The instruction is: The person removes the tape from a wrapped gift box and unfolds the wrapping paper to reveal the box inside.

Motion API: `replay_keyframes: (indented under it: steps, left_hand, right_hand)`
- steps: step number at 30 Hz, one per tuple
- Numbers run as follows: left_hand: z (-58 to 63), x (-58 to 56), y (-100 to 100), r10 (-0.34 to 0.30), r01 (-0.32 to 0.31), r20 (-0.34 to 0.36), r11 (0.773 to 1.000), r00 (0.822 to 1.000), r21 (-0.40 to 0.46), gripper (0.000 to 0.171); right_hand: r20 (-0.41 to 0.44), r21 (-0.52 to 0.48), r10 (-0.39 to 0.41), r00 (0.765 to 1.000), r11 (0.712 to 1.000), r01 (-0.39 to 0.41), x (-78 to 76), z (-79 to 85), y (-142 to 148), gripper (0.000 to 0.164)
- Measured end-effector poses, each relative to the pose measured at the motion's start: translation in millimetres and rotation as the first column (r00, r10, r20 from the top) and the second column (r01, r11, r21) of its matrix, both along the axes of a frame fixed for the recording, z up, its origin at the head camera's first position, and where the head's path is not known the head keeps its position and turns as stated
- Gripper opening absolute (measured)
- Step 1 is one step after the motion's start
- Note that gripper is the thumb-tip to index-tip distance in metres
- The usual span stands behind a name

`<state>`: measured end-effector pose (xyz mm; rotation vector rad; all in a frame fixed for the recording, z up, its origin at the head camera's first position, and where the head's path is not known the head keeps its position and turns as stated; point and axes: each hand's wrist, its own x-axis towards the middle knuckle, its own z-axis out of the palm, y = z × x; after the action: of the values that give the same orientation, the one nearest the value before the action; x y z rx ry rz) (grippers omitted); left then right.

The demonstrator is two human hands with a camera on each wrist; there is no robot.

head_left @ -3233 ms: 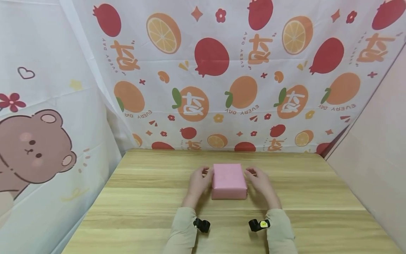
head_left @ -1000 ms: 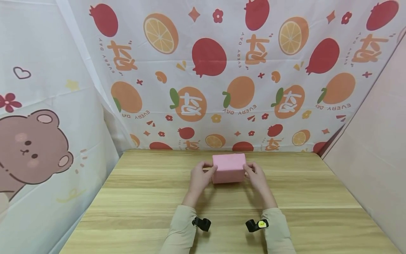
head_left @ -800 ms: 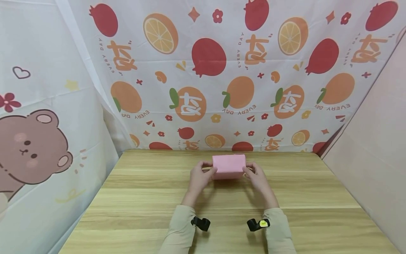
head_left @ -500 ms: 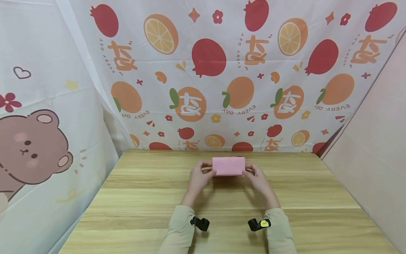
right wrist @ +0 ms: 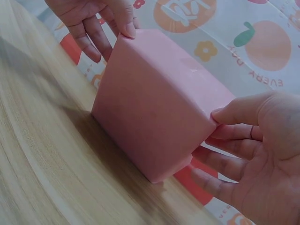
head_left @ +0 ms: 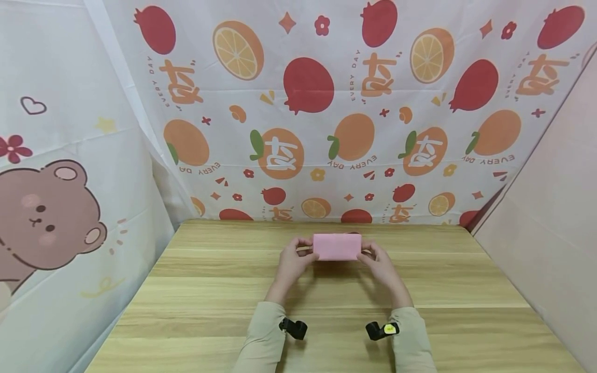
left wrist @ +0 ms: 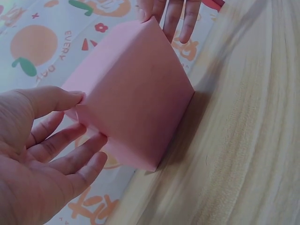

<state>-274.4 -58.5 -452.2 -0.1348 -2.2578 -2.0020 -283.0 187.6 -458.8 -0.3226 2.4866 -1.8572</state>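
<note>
Both hands hold a plain pink box (head_left: 337,247) near the back of the wooden table (head_left: 261,290). It stands tipped up, one broad face toward the person and its lower edge right at the tabletop. My left hand (head_left: 293,263) grips the left end, the thumb on the near upper corner and the fingers curled behind the side. The right hand (head_left: 380,264) does the same at the right end. In the left wrist view the left hand (left wrist: 51,150) has its thumb pressed on a corner of the box (left wrist: 136,93). The box's far side is hidden.
A white curtain with printed fruit (head_left: 308,85) hangs right behind the table's back edge. Another cloth with a bear print (head_left: 51,217) hangs at the left, and a pale wall panel (head_left: 555,207) stands at the right. A black wrist camera (head_left: 294,329) sits on the left wrist.
The box lay flat with the hands beside it, then was gripped, moved toward the back and tipped up; its top surface has turned to face the person. The last half second shows hardly any movement.
</note>
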Motion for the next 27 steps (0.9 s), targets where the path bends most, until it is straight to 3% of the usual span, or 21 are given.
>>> replay_keyframes:
  steps: [11, 17, 22, 27]
  left_hand:
    - [-4.4, -2.4, -1.5, -0.005, 0.005, -0.006, 0.999, 1.000, -0.035, 0.027]
    - [-3.9, -2.1, -1.2, 0.028, -0.028, 0.004, 0.997, 1.000, -0.076, 0.028]
    - [-3.4, -0.8, -1.4, 0.054, -0.049, 0.024, 0.983, 0.998, -0.176, 0.032]
    - [-3.7, 0.4, -1.1, 0.039, -0.023, 0.080, 0.981, 0.996, -0.194, 0.035]
  right_hand:
    - [0.027, 0.024, -0.019, 0.999, 1.000, 0.018, 2.0, 1.0, 2.9, 0.031]
    - [0.042, 0.078, -0.019, 0.999, 0.997, 0.016, 2.2, -0.1, 8.7, 0.031]
    - [0.070, 0.123, 0.008, 0.997, 0.992, -0.016, 2.9, -1.1, 16.1, 0.026]
    - [0.072, 0.154, 0.077, 0.994, 0.984, -0.087, 8.2, 1.9, 22.6, 0.026]
